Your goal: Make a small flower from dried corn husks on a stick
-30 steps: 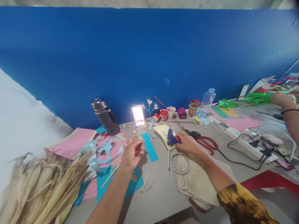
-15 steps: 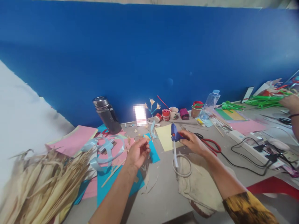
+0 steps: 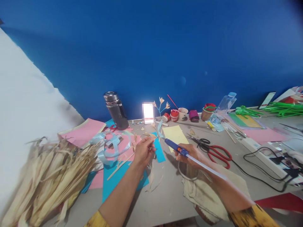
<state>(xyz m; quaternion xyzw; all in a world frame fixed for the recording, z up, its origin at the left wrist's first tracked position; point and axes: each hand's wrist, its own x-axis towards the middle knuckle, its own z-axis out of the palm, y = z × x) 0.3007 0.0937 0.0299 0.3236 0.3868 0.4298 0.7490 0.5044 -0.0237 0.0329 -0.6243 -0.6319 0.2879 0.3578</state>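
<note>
My right hand (image 3: 189, 154) is wrapped round a blue glue gun (image 3: 174, 145), its nozzle pointing left and slightly up; a long pale glue stick (image 3: 210, 170) runs out of its back over my forearm. The fingers of my left hand (image 3: 145, 151) are pinched on a small pale piece of husk (image 3: 151, 136), left of the nozzle. Beneath and beside the left hand lie a blue paper strip (image 3: 159, 149) and blue paper (image 3: 113, 181). A yellow paper sheet (image 3: 176, 134) lies behind the glue gun.
Dried husks (image 3: 52, 179) are heaped at left, near curled ribbon (image 3: 115, 145) and a dark flask (image 3: 117, 112). Husk flowers (image 3: 161, 101), a paper cup (image 3: 183, 114) and a bottle (image 3: 223, 107) stand at the back. Scissors (image 3: 202, 142) and a power strip (image 3: 267, 157) lie at right.
The glue gun has tipped from upright to pointing left, towards my left hand. The view has shifted, and the other person's hand at the far right has gone out of view.
</note>
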